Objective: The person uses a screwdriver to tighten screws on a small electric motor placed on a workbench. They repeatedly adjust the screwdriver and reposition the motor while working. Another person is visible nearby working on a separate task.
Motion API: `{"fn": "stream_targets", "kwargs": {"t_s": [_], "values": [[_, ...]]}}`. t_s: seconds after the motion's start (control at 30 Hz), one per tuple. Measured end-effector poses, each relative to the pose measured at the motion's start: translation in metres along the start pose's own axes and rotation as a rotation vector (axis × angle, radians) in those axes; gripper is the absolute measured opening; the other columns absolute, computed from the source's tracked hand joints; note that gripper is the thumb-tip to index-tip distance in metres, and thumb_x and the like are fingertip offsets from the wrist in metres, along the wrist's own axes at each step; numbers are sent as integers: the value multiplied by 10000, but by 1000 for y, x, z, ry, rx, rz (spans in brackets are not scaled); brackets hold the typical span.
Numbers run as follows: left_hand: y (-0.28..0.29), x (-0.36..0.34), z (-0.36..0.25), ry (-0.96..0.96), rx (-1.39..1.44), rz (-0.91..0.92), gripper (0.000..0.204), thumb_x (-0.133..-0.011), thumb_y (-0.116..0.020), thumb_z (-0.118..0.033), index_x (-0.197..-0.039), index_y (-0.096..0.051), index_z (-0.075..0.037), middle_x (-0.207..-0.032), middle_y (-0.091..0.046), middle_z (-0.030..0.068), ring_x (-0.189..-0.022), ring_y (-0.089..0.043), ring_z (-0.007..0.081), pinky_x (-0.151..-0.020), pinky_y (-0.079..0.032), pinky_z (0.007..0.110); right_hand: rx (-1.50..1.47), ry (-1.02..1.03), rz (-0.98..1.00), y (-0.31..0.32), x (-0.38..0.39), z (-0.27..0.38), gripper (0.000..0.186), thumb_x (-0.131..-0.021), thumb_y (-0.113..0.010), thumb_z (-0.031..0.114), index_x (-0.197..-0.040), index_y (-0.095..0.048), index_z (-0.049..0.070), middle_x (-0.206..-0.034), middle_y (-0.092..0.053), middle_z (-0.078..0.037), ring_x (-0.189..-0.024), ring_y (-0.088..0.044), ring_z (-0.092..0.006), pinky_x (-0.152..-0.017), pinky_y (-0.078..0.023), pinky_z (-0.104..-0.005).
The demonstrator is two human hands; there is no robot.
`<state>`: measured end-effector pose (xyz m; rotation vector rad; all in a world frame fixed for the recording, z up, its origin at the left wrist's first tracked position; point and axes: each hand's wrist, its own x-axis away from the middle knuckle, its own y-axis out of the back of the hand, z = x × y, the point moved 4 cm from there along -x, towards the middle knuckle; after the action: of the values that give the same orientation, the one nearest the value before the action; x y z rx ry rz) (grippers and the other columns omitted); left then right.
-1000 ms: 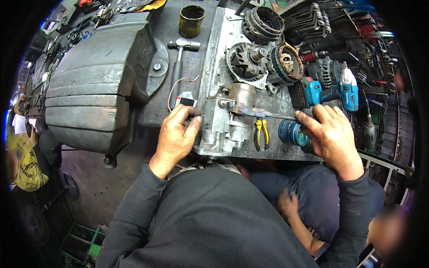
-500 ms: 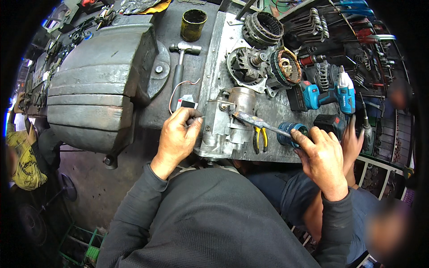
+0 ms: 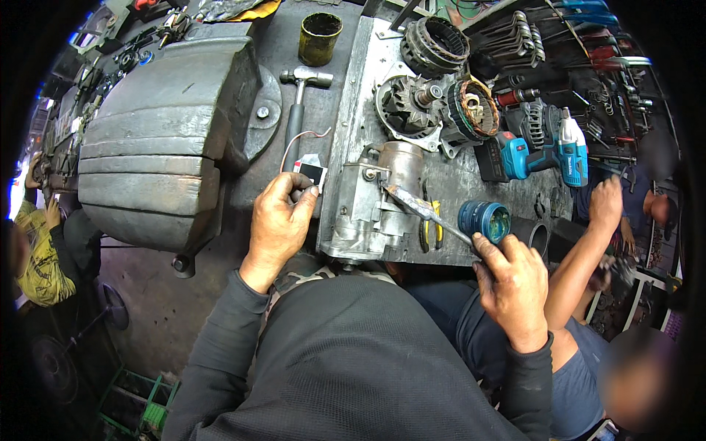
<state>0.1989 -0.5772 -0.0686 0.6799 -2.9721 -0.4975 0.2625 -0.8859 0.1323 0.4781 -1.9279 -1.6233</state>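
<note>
Lead: State of the right grip [image 3: 512,285]?

Second: Closed around the shaft of a long tool [image 3: 447,226], well back from its wedge-shaped head. That head lies over the edge of the grey metal housing [image 3: 357,220] on the desk [image 3: 478,252]; contact cannot be confirmed.

Lead: And the left grip [image 3: 279,217]?

Second: Narrow, thumb and forefinger drawn nearly together, just beside a small dark and white item [image 3: 312,173]. Whether anything is pinched there, I cannot tell.

Lead: Hazards?

Second: The shaft crosses above the pliers [image 3: 440,220] and near the open blue tin [image 3: 474,217]. In my judgement, a sideways swing could tip the tin and spill its greenish paste. With the tool held so far back, uneven pressure might make the head skid off the metal.

Lead: Anything external?

Second: A co-worker's bare forearm [image 3: 581,272] reaches past the right grip, close by. A bump there could knock the tool off line.
</note>
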Motion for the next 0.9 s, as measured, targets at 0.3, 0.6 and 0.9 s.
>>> {"fn": "stream_targets", "kwargs": {"t_s": [0.3,0.6,0.9], "values": [[-7,-5,-6,1,-2,38,124,-966,-796,-72,-1030,-720,3,-885,-711,122,-741,-653,222,-719,-540,376,65,-13,-33,-4,6,7,510,-826,-861,112,-1327,-778,155,-946,-598,-88,-866,-631,-308,-765,-459,-440],[-16,-9,-14,-57,-6,58,100,-978,-788,-44,-1033,-726,12,-845,-640,14,-718,-517,86,-668,-474,289,162,112,-54,0,-5,-9,492,-853,-827,98,-1335,-779,183,-971,-587,-87,-872,-599,-293,-765,-445,-436],[2,-22,6,25,-130,-113,96,-1023,-753,-94,-1063,-698,-26,-821,-713,144,-714,-711,270,-662,-542,406,200,112,-118,-7,-4,-12,472,-840,-814,112,-1306,-804,185,-967,-580,-78,-884,-596,-277,-765,-428,-426]]}}
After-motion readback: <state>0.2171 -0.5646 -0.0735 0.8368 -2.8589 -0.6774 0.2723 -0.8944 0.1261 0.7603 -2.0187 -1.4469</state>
